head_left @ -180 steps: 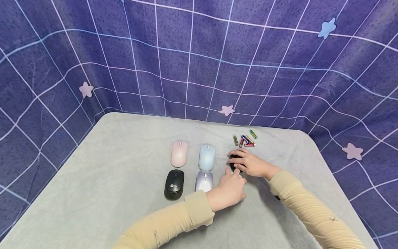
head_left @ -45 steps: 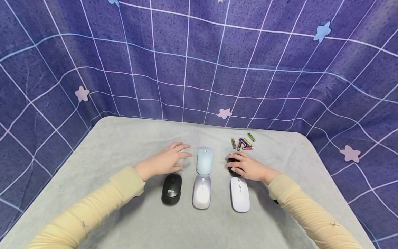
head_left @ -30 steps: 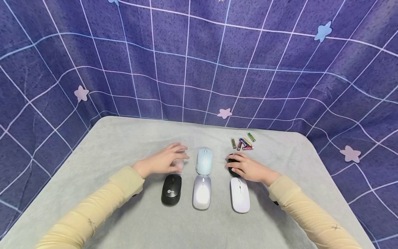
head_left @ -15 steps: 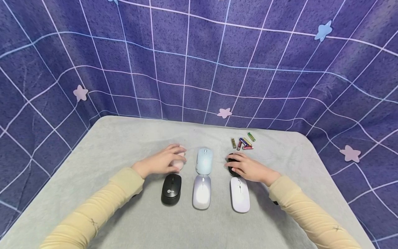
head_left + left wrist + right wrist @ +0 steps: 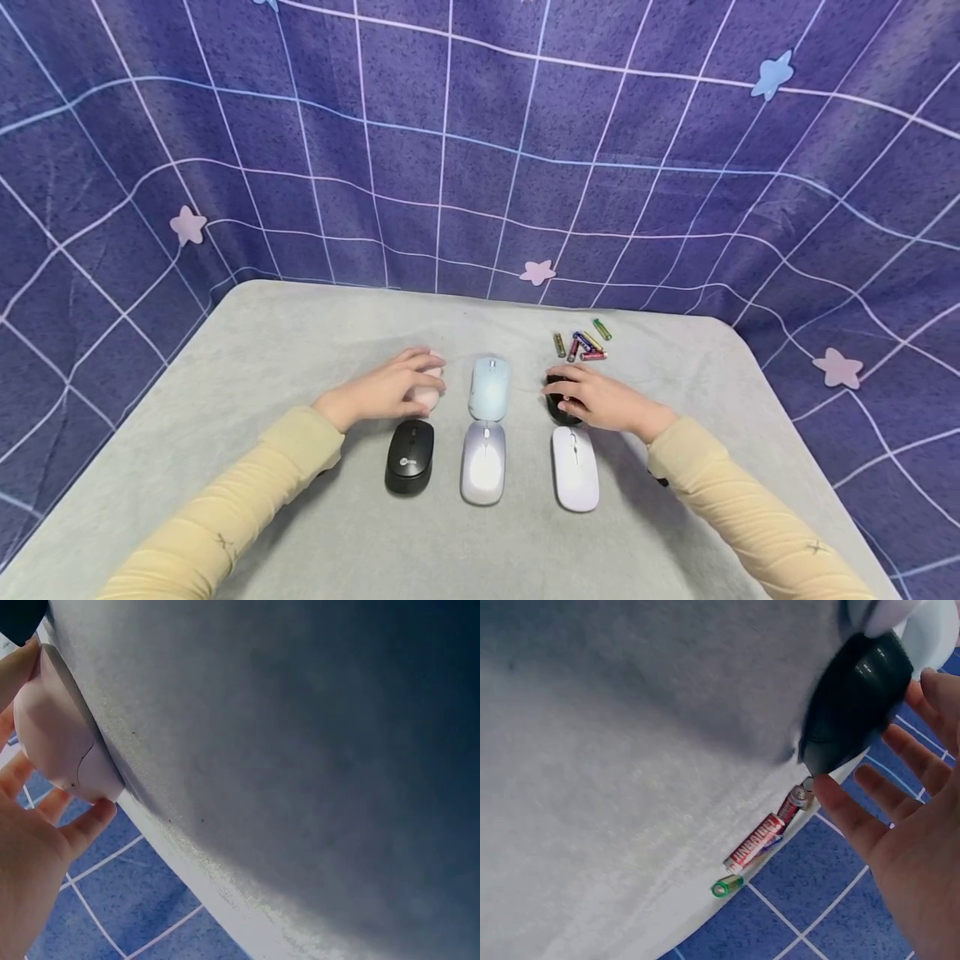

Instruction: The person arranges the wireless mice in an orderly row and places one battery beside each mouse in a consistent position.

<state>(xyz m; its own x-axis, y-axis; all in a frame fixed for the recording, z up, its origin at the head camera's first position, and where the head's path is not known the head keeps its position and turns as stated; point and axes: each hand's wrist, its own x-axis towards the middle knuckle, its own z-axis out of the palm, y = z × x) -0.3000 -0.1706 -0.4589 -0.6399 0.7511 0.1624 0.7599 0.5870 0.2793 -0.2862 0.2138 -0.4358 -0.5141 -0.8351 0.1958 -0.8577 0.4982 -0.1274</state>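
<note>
Two smooth mice, a hand on each

L hand [image 5: 386,387] grips a pale pink, rounded plastic mouse [image 5: 52,727] left of the head frame's centre, fingers & thumb round its edges; R hand [image 5: 603,402] has fingers curved round a glossy black, rounded plastic mouse [image 5: 855,705], right of centre. Both mice sit on pale grey cloth [image 5: 337,533]. Prob light & stiff, a bit slippery, esp the black one; not v fragile, but avoid drops. Best hold: opp sides, thumb vs fingers, low down

Purple gridded fabric [image 5: 480,196] behind pale grey table [image 5: 480,550].
</note>
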